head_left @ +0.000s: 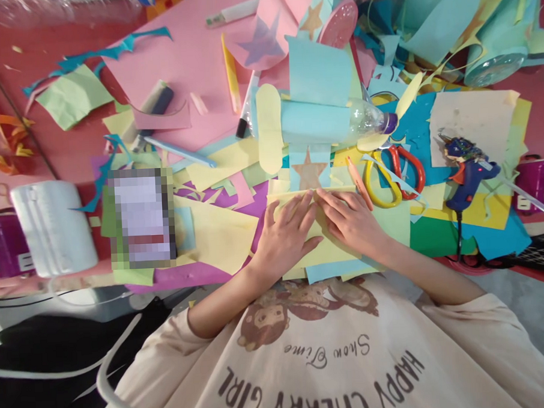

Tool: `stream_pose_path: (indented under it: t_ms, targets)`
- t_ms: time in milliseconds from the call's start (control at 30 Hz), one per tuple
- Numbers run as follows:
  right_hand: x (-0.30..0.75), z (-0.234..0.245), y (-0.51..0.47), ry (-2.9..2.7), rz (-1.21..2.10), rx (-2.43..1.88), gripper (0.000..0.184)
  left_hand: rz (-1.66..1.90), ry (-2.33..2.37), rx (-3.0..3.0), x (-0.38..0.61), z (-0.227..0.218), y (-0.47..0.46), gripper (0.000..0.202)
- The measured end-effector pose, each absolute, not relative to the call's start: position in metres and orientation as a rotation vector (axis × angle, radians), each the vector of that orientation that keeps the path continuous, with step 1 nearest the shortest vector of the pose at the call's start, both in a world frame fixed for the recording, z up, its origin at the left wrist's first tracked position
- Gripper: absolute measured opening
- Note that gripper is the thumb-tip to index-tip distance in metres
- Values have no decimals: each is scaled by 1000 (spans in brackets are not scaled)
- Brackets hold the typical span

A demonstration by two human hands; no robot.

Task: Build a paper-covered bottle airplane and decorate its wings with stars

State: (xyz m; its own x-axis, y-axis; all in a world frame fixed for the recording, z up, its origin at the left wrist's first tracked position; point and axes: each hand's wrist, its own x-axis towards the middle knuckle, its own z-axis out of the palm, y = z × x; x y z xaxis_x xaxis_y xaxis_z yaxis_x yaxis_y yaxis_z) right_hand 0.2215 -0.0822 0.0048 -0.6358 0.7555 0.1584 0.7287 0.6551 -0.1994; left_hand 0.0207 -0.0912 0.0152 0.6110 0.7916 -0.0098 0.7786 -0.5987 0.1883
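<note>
Both my hands lie side by side on a pale yellow sheet of paper (328, 249) at the table's near edge. My left hand (289, 233) rests with its fingers stretched out along the sheet's far edge, which looks folded over. My right hand (351, 218) presses on the same edge, fingertips close to those of the left. Just beyond the fingers is a light blue strip with a brown star (310, 169). Behind it lies a clear plastic bottle (362, 119) wrapped in light blue paper, with a purple cap and yellow paper pieces attached.
Right of my hands lie yellow-handled scissors (382, 184), red-handled scissors (410, 172) and a blue glue gun (472, 180). A phone (145, 218) and a white pencil case (54, 228) are on the left. Paper scraps, markers and a light blue pen (182, 152) cover the table.
</note>
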Motion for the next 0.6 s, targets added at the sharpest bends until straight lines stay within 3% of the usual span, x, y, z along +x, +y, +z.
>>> stream_pose_path:
  t_ms: [600]
  targets:
    - [228, 30, -78, -2754, -2, -1291, 22, 86, 1418, 2507, 6, 21, -91, 55]
